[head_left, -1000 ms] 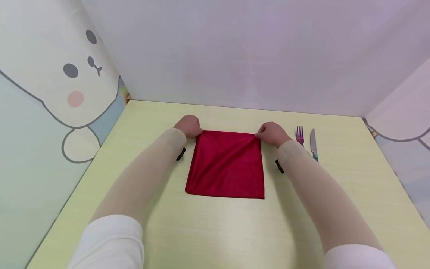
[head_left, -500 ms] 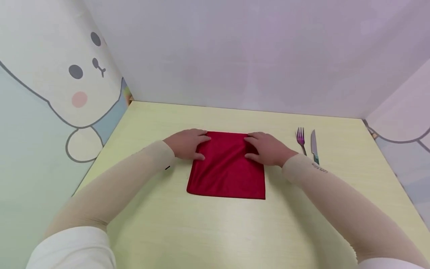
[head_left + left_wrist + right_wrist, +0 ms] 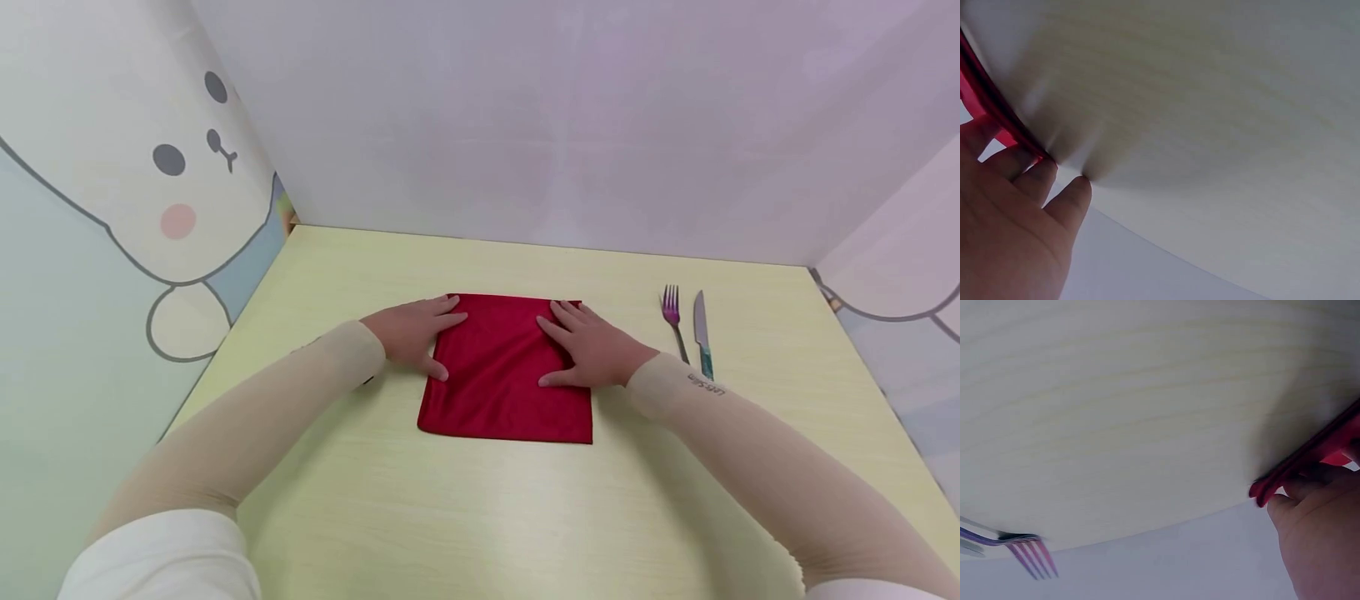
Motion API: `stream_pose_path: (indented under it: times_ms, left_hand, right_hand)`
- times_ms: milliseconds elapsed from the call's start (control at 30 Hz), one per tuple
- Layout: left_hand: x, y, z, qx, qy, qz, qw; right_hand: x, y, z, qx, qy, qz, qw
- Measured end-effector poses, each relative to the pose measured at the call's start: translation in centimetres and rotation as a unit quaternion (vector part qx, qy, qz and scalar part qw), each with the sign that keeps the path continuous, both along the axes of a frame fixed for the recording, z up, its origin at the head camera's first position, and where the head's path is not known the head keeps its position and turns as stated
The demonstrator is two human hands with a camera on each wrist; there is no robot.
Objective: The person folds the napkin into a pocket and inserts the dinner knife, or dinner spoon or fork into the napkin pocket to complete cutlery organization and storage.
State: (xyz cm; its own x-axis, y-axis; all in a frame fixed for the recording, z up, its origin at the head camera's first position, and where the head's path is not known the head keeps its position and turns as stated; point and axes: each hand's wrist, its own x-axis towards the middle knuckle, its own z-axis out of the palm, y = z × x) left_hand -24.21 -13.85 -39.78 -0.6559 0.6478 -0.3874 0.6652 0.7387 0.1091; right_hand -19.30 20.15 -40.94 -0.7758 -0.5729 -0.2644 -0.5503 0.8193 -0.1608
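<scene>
A red cloth [image 3: 498, 383], folded to a square with soft diagonal creases, lies flat on the table. My left hand [image 3: 411, 333] rests at its left edge, fingers spread, with fingertips on the upper left part. On the upper right part lies my right hand [image 3: 600, 346], its fingers straight and spread across the cloth. In the left wrist view, the left hand [image 3: 1013, 219] touches the cloth's edge [image 3: 997, 112] and the tabletop beside it. The right wrist view has the right hand [image 3: 1322, 522] over the layered corner of the cloth [image 3: 1297, 459].
Right of the cloth, a fork [image 3: 672, 312] and a knife [image 3: 702, 333] with a green handle lie side by side on the pale wooden table [image 3: 420, 517]. A pale wall [image 3: 525, 125] stands along the back edge, and a printed cartoon panel [image 3: 97, 275] borders the left.
Both hands have let go of the cloth's far corners, which they pinched a second ago. Their fingers have spread flat over its sides and slid slightly outward. The cloth has barely moved.
</scene>
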Motion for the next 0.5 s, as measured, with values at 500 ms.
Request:
stream_pose_path:
  times_ms: [500]
  left_hand:
    - [0.0, 0.1, -0.3, -0.013, 0.012, -0.01, 0.9998]
  right_hand:
    - [7.3, -8.5, 0.4, 0.022, 0.019, 0.168, 0.9854]
